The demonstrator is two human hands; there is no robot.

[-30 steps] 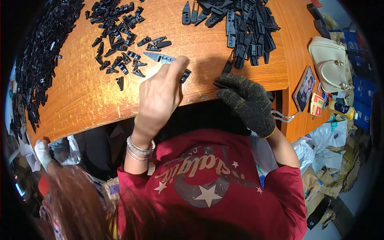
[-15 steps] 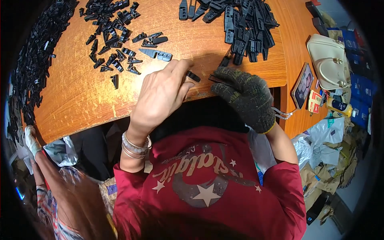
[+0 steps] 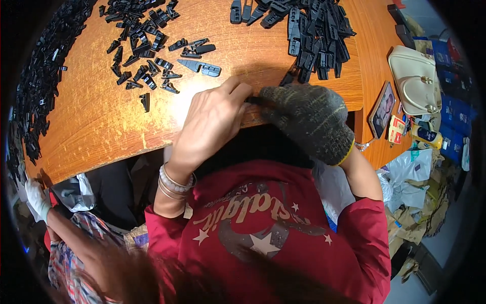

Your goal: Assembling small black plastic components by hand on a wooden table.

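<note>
My bare left hand (image 3: 210,119) and my right hand (image 3: 311,121), in a dark knit glove, meet above the table's front edge. Fingers of the left are closed on a small black plastic clip, mostly hidden now. My gloved fingers pinch a slim black plastic piece; its shape is blurred and covered. Between the two hands a bit of black plastic (image 3: 254,100) shows where the parts come together. Just beyond lie a grey-black tapered plastic piece (image 3: 200,67) with notches and several loose black clips (image 3: 145,102).
A pile of long black tapered pieces (image 3: 319,40) lies at the far right of the wooden table (image 3: 116,131). Black parts heap along its left edge (image 3: 43,81). A co-worker's white-gloved hand (image 3: 38,197) is at the left corner. A cream handbag (image 3: 412,81) and a framed picture (image 3: 382,109) stand right.
My hands have come together, closing the gap between the clip and the slim piece. The co-worker's gloved hand at the left has moved slightly down.
</note>
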